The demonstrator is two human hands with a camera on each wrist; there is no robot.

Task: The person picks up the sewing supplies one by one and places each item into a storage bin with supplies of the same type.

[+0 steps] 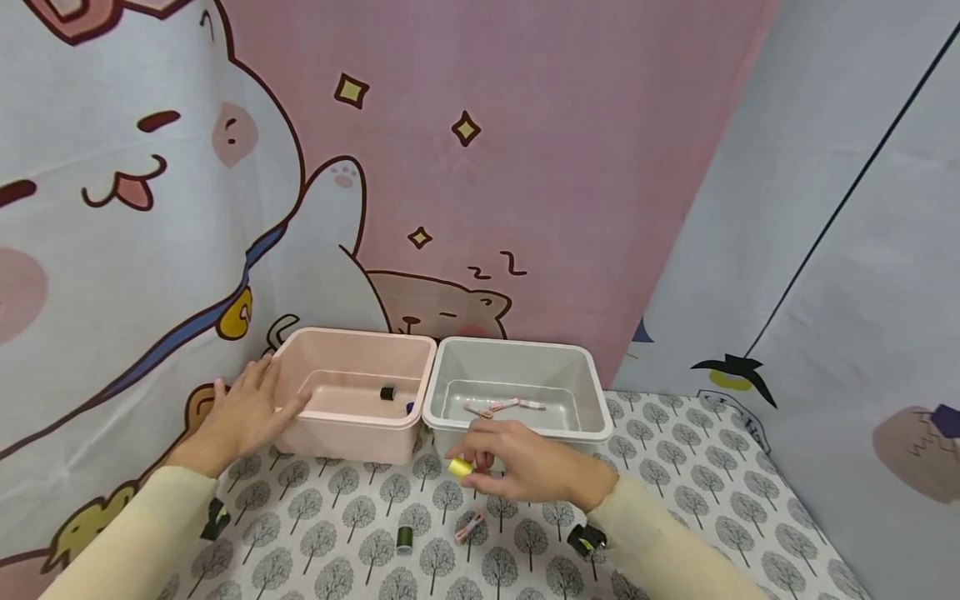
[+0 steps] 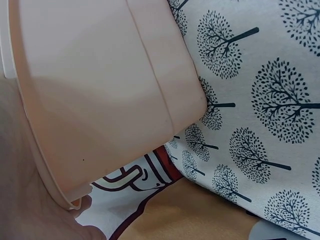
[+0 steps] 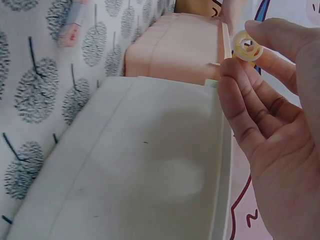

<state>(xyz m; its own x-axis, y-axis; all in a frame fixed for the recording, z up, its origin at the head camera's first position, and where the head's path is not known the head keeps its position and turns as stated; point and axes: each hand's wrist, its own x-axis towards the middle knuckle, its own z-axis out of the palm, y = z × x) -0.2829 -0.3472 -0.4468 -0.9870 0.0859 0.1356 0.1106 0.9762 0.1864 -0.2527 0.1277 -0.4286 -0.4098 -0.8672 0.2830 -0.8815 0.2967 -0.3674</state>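
My right hand (image 1: 517,458) pinches a small yellow thread spool (image 1: 461,467) between thumb and fingers, just in front of the grey bin (image 1: 600,434). In the right wrist view the spool (image 3: 248,46) shows its round end with a hole. My left hand (image 1: 243,412) rests at the front left corner of the pink bin (image 1: 345,437), its thumb along the rim and fingers by the left side. Inside the pink bin lie a black spool (image 1: 387,392) and a partly hidden blue spool (image 1: 410,407). Several small pink-and-white looped pieces (image 1: 504,404) lie in the grey bin.
On the tree-print cloth (image 1: 345,508), nearer to me, stand a dark green spool (image 1: 405,539) and another pink-and-white looped piece (image 1: 469,527). The bins stand side by side against a printed curtain (image 1: 555,208).
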